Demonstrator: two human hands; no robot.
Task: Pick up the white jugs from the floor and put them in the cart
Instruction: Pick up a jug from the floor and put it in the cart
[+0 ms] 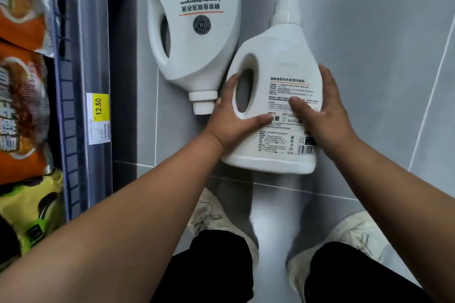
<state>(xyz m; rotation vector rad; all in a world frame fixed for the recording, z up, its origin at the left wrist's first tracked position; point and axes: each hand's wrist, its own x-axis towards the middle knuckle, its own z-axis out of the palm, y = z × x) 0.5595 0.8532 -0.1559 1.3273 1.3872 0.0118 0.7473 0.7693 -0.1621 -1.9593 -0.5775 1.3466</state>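
Clasps the smaller detergent jug (273,96), left grip (231,115) curled by its handle (242,61), right grip (322,110) round the opposite flank, likely steadying a heavy load; just right of the larger detergent jug (194,19), perhaps already off the floor (369,32)

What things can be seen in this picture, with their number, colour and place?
near jug: one, white, between both hands
far jug: one, white, lying on floor beside it
floor: one, grey tiles, underneath
price tag: one, yellow, on shelf edge, left
snack bags: several, orange and yellow-green, left shelf
shoes: two, off-white, bottom
left hand: one, holds near jug's handle side
right hand: one, holds its right side
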